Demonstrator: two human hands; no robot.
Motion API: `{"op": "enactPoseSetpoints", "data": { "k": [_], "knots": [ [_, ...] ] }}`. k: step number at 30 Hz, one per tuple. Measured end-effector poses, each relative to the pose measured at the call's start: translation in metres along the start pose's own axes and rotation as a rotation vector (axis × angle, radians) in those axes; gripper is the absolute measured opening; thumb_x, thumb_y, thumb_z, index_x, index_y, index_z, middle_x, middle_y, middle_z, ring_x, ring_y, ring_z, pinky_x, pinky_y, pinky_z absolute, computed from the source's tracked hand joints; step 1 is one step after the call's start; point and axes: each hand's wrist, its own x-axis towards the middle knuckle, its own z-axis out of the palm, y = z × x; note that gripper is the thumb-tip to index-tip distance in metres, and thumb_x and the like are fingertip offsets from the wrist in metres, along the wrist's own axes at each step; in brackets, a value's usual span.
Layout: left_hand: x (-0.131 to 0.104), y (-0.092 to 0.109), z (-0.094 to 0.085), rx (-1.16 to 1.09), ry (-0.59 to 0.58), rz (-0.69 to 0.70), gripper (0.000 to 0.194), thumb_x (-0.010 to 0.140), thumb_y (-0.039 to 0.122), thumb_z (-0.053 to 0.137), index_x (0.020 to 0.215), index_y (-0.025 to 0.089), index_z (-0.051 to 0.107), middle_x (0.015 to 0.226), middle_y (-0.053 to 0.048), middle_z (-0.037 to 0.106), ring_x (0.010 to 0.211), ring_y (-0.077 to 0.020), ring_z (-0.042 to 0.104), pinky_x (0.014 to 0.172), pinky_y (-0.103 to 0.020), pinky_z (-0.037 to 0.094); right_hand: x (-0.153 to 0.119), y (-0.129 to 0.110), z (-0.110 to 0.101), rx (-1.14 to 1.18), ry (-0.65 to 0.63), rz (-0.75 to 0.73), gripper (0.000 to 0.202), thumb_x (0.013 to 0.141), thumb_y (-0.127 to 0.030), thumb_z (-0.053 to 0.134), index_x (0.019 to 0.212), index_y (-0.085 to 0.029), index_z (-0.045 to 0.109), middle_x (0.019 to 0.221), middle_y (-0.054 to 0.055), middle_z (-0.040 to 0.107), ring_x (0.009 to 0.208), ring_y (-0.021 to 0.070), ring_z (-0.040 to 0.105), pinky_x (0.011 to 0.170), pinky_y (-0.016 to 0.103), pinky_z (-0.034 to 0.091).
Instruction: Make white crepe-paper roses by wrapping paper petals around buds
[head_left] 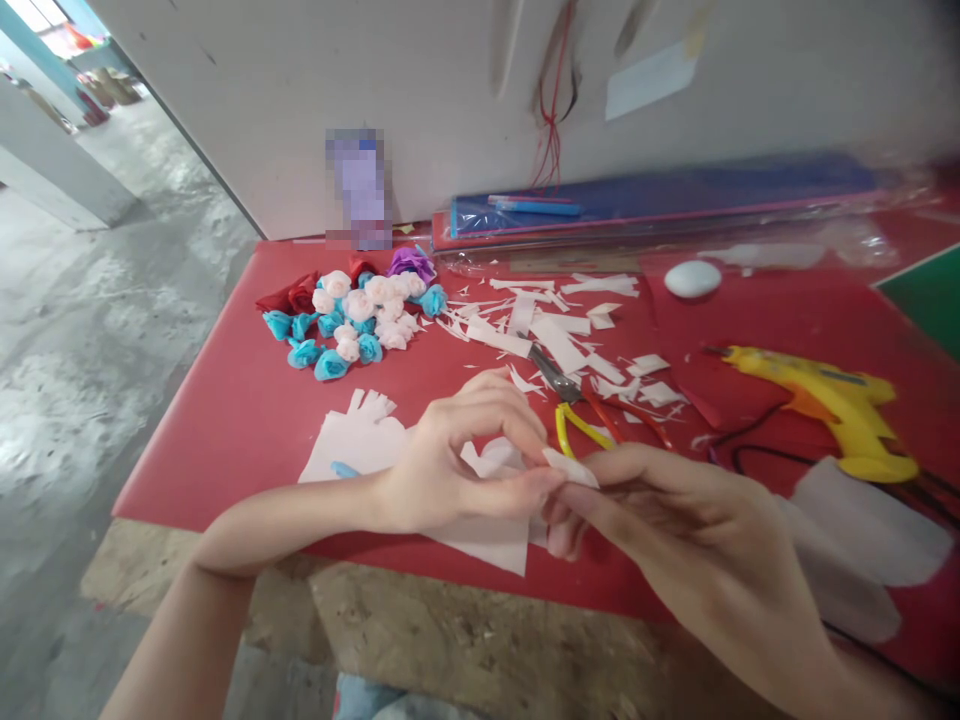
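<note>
A small white paper petal (571,467) is pinched between both hands above the front of the red tabletop (217,430). My left hand (472,460) grips its left end between thumb and fingertips. On the other end, the thumb and fingers of my right hand (675,520) are closed. Below my left hand lies a cut white paper sheet (487,545), partly covered by the hand and wrist. Just beyond the hands rest pliers (562,385) with yellow and red handles, amid white paper scraps (559,340).
Blue, white, red and purple paper flowers (352,315) are clustered at the back left. A yellow glue gun (832,400) with a dark cord lies right. Behind are a white egg-shaped object (692,279), a plastic-wrapped blue pack (660,205) and a blurred-out upright phone-like object (361,190).
</note>
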Motion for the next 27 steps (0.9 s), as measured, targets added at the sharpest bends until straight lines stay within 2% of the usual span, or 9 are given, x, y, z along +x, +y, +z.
{"op": "enactPoseSetpoints", "data": {
  "k": [4,7,11,13,16,22,27],
  "knots": [
    [0.003,0.003,-0.004,0.044,-0.058,0.043,0.011,0.074,0.017,0.059,0.066,0.016,0.053,0.060,0.000,0.058,0.061,-0.0099,0.053,0.072,-0.031,0.045,0.001,0.000,0.000,0.015,-0.033,-0.010,0.012,0.074,-0.020,0.063,0.062,-0.019,0.062,0.052,-0.002,0.064,0.047,0.0088,0.061,0.048,0.012,0.050],
    [0.007,0.007,-0.010,0.159,-0.127,0.088,0.004,0.073,0.015,0.060,0.073,0.014,0.057,0.067,-0.003,0.062,0.067,-0.0112,0.056,0.075,-0.031,0.046,0.002,-0.002,0.001,-0.030,-0.015,-0.039,0.013,0.074,-0.020,0.063,0.062,-0.019,0.062,0.052,-0.002,0.065,0.048,0.0089,0.061,0.049,0.013,0.049],
    [0.010,0.009,-0.018,0.479,-0.077,0.322,0.012,0.074,0.025,0.062,0.084,0.018,0.059,0.075,-0.003,0.063,0.074,-0.0134,0.055,0.077,-0.032,0.048,0.002,-0.005,0.002,-0.114,-0.007,-0.108,0.016,0.075,-0.019,0.060,0.059,-0.019,0.061,0.049,-0.002,0.063,0.046,0.0093,0.060,0.049,0.015,0.048],
    [0.010,0.009,-0.021,0.640,-0.037,0.457,0.011,0.075,0.029,0.061,0.085,0.022,0.061,0.074,0.000,0.063,0.075,-0.0139,0.053,0.085,-0.036,0.045,0.002,-0.005,0.003,-0.147,0.002,-0.123,0.017,0.076,-0.019,0.059,0.059,-0.019,0.061,0.050,-0.002,0.064,0.047,0.0100,0.061,0.049,0.016,0.048],
    [0.008,0.008,-0.024,0.793,-0.027,0.550,0.009,0.075,0.027,0.062,0.084,0.027,0.062,0.075,0.005,0.063,0.076,-0.0125,0.053,0.099,-0.041,0.037,0.002,-0.005,0.002,-0.175,-0.005,-0.130,0.017,0.076,-0.017,0.058,0.059,-0.019,0.061,0.050,-0.002,0.064,0.047,0.0099,0.060,0.048,0.015,0.047],
    [0.007,0.011,-0.028,0.845,-0.027,0.632,0.014,0.070,0.026,0.069,0.082,0.029,0.062,0.077,0.008,0.060,0.077,-0.0096,0.052,0.108,-0.046,0.024,0.001,-0.001,0.001,-0.117,-0.023,-0.126,0.012,0.075,-0.014,0.058,0.066,-0.021,0.062,0.050,-0.004,0.064,0.046,0.0090,0.061,0.048,0.014,0.048],
    [0.002,0.007,-0.027,0.852,0.014,0.656,0.011,0.071,0.030,0.067,0.080,0.033,0.061,0.076,0.010,0.060,0.075,-0.0087,0.054,0.108,-0.047,0.023,0.000,-0.003,0.001,-0.061,-0.047,-0.093,0.012,0.075,-0.015,0.060,0.066,-0.021,0.063,0.050,-0.003,0.064,0.045,0.0073,0.060,0.047,0.011,0.047]
  ]
}}
